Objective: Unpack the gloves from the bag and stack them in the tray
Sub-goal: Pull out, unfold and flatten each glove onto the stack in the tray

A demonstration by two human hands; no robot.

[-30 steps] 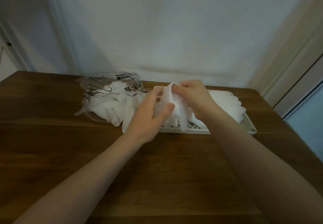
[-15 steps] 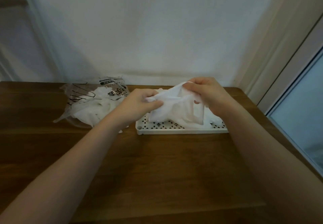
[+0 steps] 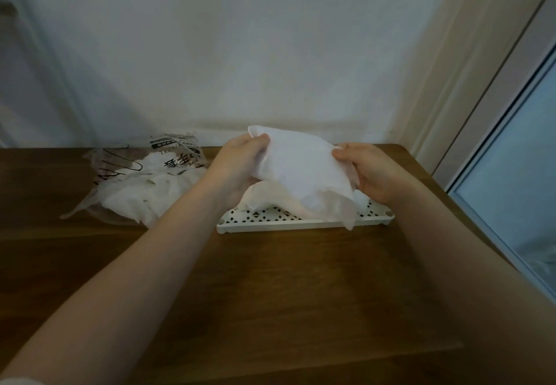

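Grip check first: left hand (image 3: 237, 165) pinching the upper left corner of a white glove (image 3: 301, 171), thumb on top and fingers curled under the fabric; right hand (image 3: 373, 174) pinching the opposite edge the same way, thumb tip on the near face. Stretched flat-ish between the 2 hands, held up above the tray (image 3: 304, 224) and not resting on it, with a floppy bit hanging down off the lower right and dangling past the tray's front rim. Underneath, a pile of more white gloves (image 3: 270, 198) already lying in the tray, bunched toward the back and right. Tray itself white plastic with a perforated floor, sitting on the wooden desk (image 3: 270, 294) close to the far edge. Just left of the tray, a clear plastic bag (image 3: 144, 180) with black printing, lying on its side on the desk and pretty stuffed with more white gloves, some spilling toward the near side. Can't tell whether bag and tray actually touch, left forearm in the way. Pale wall behind the desk, window frame off to the right. Kinda dim lighting overall.
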